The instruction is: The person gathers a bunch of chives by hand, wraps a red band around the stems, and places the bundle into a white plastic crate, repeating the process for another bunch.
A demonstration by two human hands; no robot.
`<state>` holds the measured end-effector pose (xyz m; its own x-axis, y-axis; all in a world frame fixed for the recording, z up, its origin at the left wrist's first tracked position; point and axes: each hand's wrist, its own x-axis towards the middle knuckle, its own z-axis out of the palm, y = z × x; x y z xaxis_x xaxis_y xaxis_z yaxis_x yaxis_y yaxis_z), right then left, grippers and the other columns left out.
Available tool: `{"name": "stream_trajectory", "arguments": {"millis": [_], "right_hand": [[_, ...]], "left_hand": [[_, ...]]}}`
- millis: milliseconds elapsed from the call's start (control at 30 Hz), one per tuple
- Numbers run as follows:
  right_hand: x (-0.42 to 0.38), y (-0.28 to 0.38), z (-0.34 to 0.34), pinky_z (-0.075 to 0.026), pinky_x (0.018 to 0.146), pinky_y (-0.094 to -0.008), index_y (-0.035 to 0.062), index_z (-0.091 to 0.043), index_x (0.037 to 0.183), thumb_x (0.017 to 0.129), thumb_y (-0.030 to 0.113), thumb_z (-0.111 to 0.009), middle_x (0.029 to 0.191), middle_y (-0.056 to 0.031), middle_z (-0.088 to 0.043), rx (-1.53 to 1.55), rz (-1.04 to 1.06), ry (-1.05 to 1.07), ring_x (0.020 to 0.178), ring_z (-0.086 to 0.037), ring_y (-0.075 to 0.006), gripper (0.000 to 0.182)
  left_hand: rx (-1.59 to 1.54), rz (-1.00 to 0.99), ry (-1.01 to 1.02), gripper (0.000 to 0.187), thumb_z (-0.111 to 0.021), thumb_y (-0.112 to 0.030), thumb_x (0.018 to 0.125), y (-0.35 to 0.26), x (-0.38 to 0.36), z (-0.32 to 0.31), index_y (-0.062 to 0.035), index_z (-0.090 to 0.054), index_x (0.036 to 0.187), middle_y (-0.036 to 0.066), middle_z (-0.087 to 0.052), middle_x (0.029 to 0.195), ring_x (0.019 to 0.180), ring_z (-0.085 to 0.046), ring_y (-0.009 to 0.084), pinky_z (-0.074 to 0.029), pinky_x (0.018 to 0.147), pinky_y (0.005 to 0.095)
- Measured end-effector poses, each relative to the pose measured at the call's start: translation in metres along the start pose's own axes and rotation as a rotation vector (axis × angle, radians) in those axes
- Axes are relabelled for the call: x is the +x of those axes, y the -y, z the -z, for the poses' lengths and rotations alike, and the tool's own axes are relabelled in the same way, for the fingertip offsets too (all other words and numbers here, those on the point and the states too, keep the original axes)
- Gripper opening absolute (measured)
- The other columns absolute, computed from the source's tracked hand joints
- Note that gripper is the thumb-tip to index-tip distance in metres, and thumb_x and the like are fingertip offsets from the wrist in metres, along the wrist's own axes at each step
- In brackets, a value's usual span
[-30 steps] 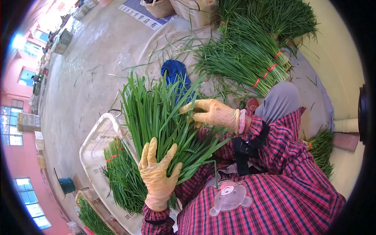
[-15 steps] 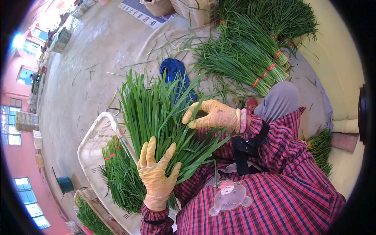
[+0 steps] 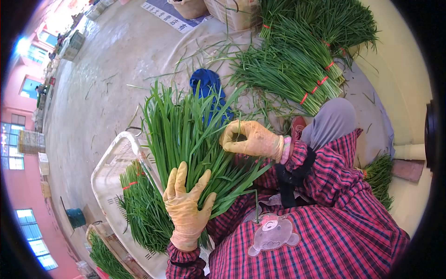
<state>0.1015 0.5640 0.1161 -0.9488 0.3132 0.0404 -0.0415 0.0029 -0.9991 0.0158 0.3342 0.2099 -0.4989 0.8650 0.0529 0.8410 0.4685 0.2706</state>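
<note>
A large loose bunch of long green leaves (image 3: 183, 130) lies across my lap, leaning over a white basket's edge. My left hand (image 3: 188, 204), in a yellowish glove, rests on the lower left of the bunch with its fingers spread. At the bunch's right side is my right hand (image 3: 253, 138), also gloved. Its thumb and forefinger are pinched together in a ring at the leaves; what lies between the tips is too small to make out.
The white basket (image 3: 109, 174) on the left holds a red-banded bundle (image 3: 144, 209). More banded bundles (image 3: 297, 69) lie on a sheet at the upper right. A blue cloth (image 3: 206, 83) is behind the leaves. Another basket (image 3: 232, 14) stands at the top.
My right hand's thumb and fingertips have come together from a slightly parted pose, and the hand has shifted a little. My left hand has hardly moved.
</note>
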Motion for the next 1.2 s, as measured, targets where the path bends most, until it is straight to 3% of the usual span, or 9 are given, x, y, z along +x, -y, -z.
{"name": "stream_trajectory", "arguments": {"millis": [300, 367, 500, 600, 700, 733, 833, 967, 1200], "right_hand": [[0.004, 0.010, 0.000, -0.047, 0.077, -0.0261, 0.0082, -0.067, 0.094, 0.087, 0.011, -0.066, 0.090, 0.0013, -0.065, 0.392, -0.336, -0.499, 0.081, -0.056, -0.0076, 0.008], [0.005, 0.025, -0.001, -0.049, 0.080, -0.0291, 0.0073, -0.067, 0.101, 0.085, 0.006, -0.065, 0.095, -0.0017, -0.066, 0.025, 0.094, -0.703, 0.084, -0.060, -0.0119, 0.016], [0.007, 0.051, -0.031, -0.049, 0.087, -0.0392, 0.0084, -0.065, 0.106, 0.080, 0.010, -0.065, 0.106, -0.0097, -0.065, -0.387, 0.540, -0.008, 0.098, -0.062, -0.0284, 0.026], [0.001, 0.057, -0.062, -0.045, 0.089, -0.0413, 0.0109, -0.063, 0.108, 0.077, 0.022, -0.069, 0.113, -0.0069, -0.061, -0.670, 0.546, 0.090, 0.105, -0.057, -0.0293, 0.033], [-0.003, 0.065, -0.067, -0.046, 0.087, -0.0409, 0.0114, -0.062, 0.111, 0.078, 0.024, -0.069, 0.116, -0.0067, -0.059, -0.789, 0.489, 0.123, 0.105, -0.058, -0.0290, 0.036], [-0.004, 0.067, -0.067, -0.045, 0.087, -0.0406, 0.0120, -0.062, 0.113, 0.080, 0.028, -0.068, 0.118, -0.0064, -0.058, -0.820, 0.529, 0.083, 0.106, -0.057, -0.0283, 0.037], [-0.007, 0.073, -0.067, -0.045, 0.088, -0.0399, 0.0124, -0.061, 0.115, 0.082, 0.030, -0.066, 0.121, -0.0067, -0.057, -0.830, 0.620, -0.006, 0.107, -0.057, -0.0278, 0.037], [-0.008, 0.053, -0.078, -0.045, 0.087, -0.0415, 0.0080, -0.060, 0.120, 0.086, 0.038, -0.063, 0.129, -0.0099, -0.055, -0.828, 0.534, 0.034, 0.105, -0.058, -0.0301, 0.046], [-0.041, 0.043, -0.069, -0.052, 0.069, -0.0388, 0.0071, -0.064, 0.114, 0.087, 0.039, -0.061, 0.097, -0.0101, -0.065, -0.883, 0.351, 0.183, 0.076, -0.065, -0.0286, 0.042]], "left_hand": [[0.034, -0.021, -0.015, 0.060, -0.082, -0.016, 0.061, 0.001, -0.002, -0.001, -0.0255, -0.069, 0.119, 0.015, -0.046, 0.142, 0.129, -0.043, 0.0372, -0.036, 0.105, 0.0450], [-0.077, -0.041, -0.059, 0.054, -0.078, -0.010, 0.067, 0.004, -0.003, 0.001, -0.0178, -0.069, 0.119, 0.017, -0.049, 0.139, 0.127, -0.046, 0.0366, -0.035, 0.106, 0.0443], [-0.215, 0.017, -0.266, 0.054, -0.066, 0.002, 0.076, 0.019, -0.009, 0.005, -0.0024, -0.057, 0.129, 0.019, -0.048, 0.139, 0.130, -0.043, 0.0353, -0.029, 0.112, 0.0420], [-0.171, 0.171, -0.213, 0.095, -0.077, -0.003, 0.067, 0.023, -0.001, 0.019, 0.0001, -0.027, 0.147, 0.022, -0.029, 0.149, 0.138, -0.029, 0.0395, -0.025, 0.114, 0.0453], [-0.231, 0.200, -0.161, 0.090, -0.075, 0.002, 0.070, 0.030, 0.007, 0.019, 0.0009, -0.027, 0.147, 0.021, -0.029, 0.150, 0.140, -0.027, 0.0345, -0.022, 0.115, 0.0413], [-0.319, 0.224, -0.148, 0.094, -0.079, -0.005, 0.071, 0.037, 0.010, 0.015, 0.0020, -0.024, 0.147, 0.021, -0.035, 0.146, 0.135, -0.036, 0.0346, -0.031, 0.112, 0.0411], [-0.780, 0.417, 0.059, 0.083, -0.074, -0.002, 0.077, 0.051, 0.019, 0.012, 0.0014, -0.027, 0.146, 0.018, -0.050, 0.135, 0.122, -0.051, 0.0265, -0.041, 0.104, 0.0370], [-0.795, 0.392, -0.077, 0.063, -0.059, 0.008, 0.084, 0.049, 0.016, 0.006, 0.0017, -0.036, 0.142, 0.010, -0.058, 0.125, 0.109, -0.058, 0.0179, -0.047, 0.095, 0.0292], [-1.196, 0.635, -0.228, 0.036, -0.058, 0.002, 0.086, 0.071, 0.003, 0.004, 0.0000, -0.058, 0.122, 0.004, -0.066, 0.107, 0.090, -0.061, 0.0097, -0.048, 0.082, 0.0237]]}}
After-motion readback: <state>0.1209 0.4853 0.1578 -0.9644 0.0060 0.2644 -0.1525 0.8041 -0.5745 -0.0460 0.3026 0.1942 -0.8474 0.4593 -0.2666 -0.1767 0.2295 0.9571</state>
